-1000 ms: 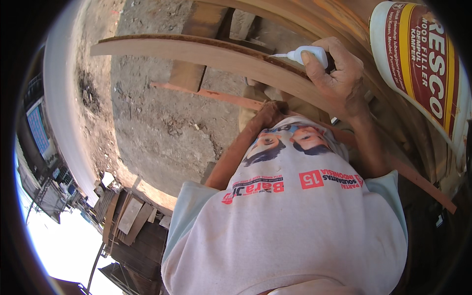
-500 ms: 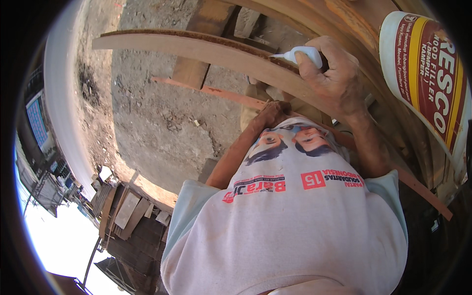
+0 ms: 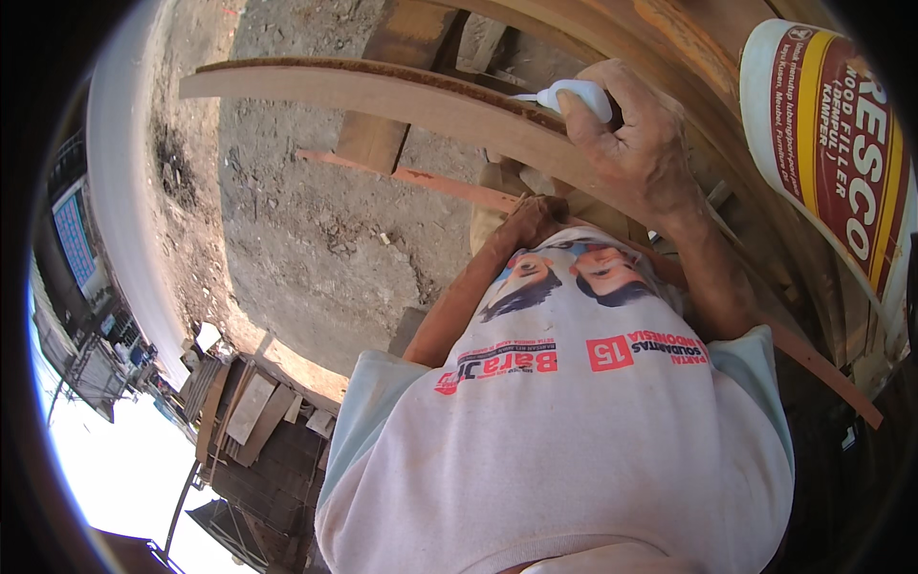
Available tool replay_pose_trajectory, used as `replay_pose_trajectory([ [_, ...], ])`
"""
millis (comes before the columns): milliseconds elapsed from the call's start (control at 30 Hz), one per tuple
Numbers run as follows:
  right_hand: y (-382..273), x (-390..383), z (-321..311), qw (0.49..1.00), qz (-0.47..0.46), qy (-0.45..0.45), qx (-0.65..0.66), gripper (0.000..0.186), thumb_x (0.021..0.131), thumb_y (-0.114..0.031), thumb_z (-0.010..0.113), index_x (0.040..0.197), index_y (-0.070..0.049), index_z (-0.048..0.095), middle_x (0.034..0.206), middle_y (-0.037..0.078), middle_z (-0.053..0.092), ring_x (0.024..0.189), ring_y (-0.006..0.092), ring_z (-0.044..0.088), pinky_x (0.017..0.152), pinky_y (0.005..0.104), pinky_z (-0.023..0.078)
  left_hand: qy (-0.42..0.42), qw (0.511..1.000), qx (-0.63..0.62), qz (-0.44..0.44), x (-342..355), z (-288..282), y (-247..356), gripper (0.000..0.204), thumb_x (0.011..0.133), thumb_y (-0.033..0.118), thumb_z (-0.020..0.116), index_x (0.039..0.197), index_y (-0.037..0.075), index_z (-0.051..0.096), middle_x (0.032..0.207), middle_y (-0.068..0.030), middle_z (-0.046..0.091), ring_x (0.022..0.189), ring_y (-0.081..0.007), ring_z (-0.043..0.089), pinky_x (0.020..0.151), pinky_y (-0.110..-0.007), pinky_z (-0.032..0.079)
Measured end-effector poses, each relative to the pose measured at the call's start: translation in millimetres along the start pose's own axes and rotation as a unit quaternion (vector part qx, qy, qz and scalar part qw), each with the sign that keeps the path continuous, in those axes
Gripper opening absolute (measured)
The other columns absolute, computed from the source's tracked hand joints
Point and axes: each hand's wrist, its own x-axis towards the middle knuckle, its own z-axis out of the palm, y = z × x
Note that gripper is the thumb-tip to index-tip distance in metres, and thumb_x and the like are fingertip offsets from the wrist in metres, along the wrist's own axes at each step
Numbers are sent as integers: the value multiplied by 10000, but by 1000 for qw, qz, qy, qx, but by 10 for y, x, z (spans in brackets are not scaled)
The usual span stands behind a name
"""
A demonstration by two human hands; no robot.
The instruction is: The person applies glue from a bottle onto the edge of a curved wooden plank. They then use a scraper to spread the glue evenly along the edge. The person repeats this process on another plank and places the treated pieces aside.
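Observation:
My right hand (image 3: pixel 643 134) is closed around a small white squeeze bottle (image 3: pixel 585 99) with a thin nozzle. The bottle lies nearly on its side, its nozzle tip pointing left at the rough brown edge of a long curved wooden board (image 3: pixel 382 95). That board stretches across the view, from the far left to beneath my right hand. My left hand (image 3: pixel 535 220) is low by my lap, its fingers bunched together beside a thin reddish wood strip (image 3: pixel 449 183). What those fingers hold, if anything, is hidden.
A large white, maroon and yellow tub (image 3: pixel 822 143) stands at the right. More curved timber (image 3: pixel 703 43) fills the upper right. A wooden block (image 3: pixel 376 142) lies under the board, over rough concrete ground (image 3: pixel 306 249). Scrap planks (image 3: pixel 251 411) are piled at the left.
My right hand has shifted a little to the left and away from me along the board's edge, carrying the squeeze bottle. My left hand stays in place.

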Motion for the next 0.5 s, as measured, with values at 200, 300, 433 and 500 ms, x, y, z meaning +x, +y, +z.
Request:
replay_pose_trajectory([
  [200, -70, -19, -110, 1000, 5, -10, -2, 136, 899, -112, 735, 940, -34, 631, 802, 118, 658, 672, 275, 680, 607, 383, 551, 16, 1000, 15, 14, -24, -27, 78, 342, 819, 321, 795, 926, 6, 715, 900, -192, 747, 828, -366, 722, 744, -472, 543],
  [300, -81, -31, -119, 1000, 0, -11, -8, 137, 892, -104, 739, 923, -32, 627, 784, 116, 650, 649, 274, 672, 591, 384, 550, 19, 999, 28, 10, -34, -28, 107, 345, 824, 321, 790, 937, 3, 717, 914, -192, 749, 842, -365, 726, 755, -472, 547],
  [433, -92, -30, -121, 1000, -10, -9, -14, 136, 893, -107, 739, 918, -34, 627, 770, 112, 649, 642, 268, 673, 588, 384, 554, 17, 999, 37, 10, -29, -15, 70, 340, 837, 314, 782, 957, 2, 719, 933, -187, 754, 865, -368, 731, 775, -473, 551],
  [500, -92, -32, -115, 1000, -13, -7, -14, 135, 894, -107, 738, 919, -34, 627, 772, 111, 653, 645, 266, 675, 590, 382, 557, -12, 999, 20, -28, -8, 18, -10, 476, 839, 481, 777, 1011, 40, 730, 1003, -148, 766, 971, -334, 721, 909, -479, 485],
])
